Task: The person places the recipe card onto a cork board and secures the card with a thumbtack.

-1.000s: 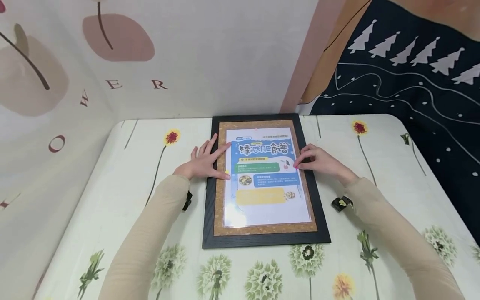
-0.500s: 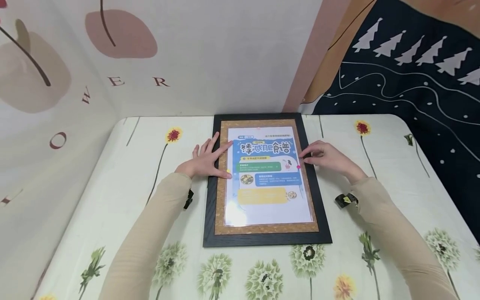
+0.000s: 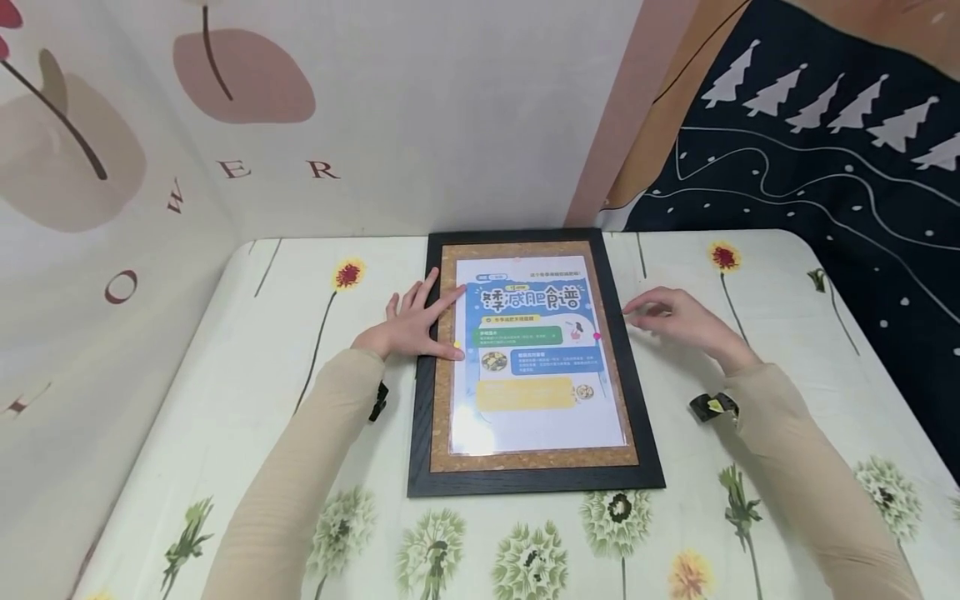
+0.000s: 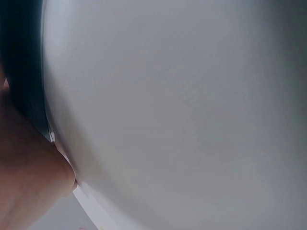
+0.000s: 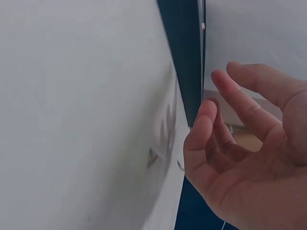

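Note:
A black-framed cork board [image 3: 536,481] lies flat on the table with a printed sheet [image 3: 525,429] in a glossy cover on its cork. A round pink pushpin [image 3: 597,337] sits at the sheet's right edge. At the left edge, a yellow pushpin [image 3: 457,344] shows between the spread thumb and fingers of my left hand [image 3: 408,327], which rests across the frame's left side and the sheet's edge. My right hand [image 3: 678,323] is just right of the frame, its fingers loosely bent. In the right wrist view nothing is between the fingers of the right hand [image 5: 249,143].
A flower-patterned cloth [image 3: 225,417] covers the table. Behind the board hangs a pale printed curtain [image 3: 450,125], and a dark one with white trees [image 3: 795,167] is at the right. A small black device [image 3: 712,407] is at my right wrist.
My right hand has let go of the pink pushpin at the sheet's right edge and moved right, off the frame. The left hand has stayed where it was.

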`<control>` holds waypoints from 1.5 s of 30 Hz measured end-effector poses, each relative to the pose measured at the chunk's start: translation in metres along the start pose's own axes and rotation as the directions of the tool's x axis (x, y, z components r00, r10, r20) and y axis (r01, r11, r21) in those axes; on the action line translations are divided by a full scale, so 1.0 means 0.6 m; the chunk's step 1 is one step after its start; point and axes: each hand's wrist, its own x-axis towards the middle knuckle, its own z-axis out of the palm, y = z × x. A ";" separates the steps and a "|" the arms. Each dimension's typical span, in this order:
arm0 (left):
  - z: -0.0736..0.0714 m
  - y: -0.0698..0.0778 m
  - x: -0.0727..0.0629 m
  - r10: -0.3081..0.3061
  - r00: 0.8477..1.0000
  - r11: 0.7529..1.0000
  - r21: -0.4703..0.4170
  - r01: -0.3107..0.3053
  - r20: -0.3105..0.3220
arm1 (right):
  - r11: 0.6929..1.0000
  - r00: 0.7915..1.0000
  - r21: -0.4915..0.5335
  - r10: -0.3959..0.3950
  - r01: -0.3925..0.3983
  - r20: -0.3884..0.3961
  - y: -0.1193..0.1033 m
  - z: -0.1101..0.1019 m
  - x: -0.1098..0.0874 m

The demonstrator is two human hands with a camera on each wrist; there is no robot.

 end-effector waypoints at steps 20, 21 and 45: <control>0.004 -0.002 0.002 -0.004 1.000 1.000 0.000 0.004 0.004 | 0.997 0.999 -0.074 -0.015 0.013 -0.031 0.055 -0.024 -0.047; 0.004 -0.002 0.002 -0.005 1.000 1.000 0.002 0.005 0.004 | 0.997 0.999 -0.075 -0.018 0.015 -0.032 0.057 -0.025 -0.049; 0.002 -0.001 0.002 -0.008 1.000 1.000 0.016 0.008 0.002 | 0.997 0.999 -0.072 0.015 -0.018 -0.045 0.077 -0.020 -0.066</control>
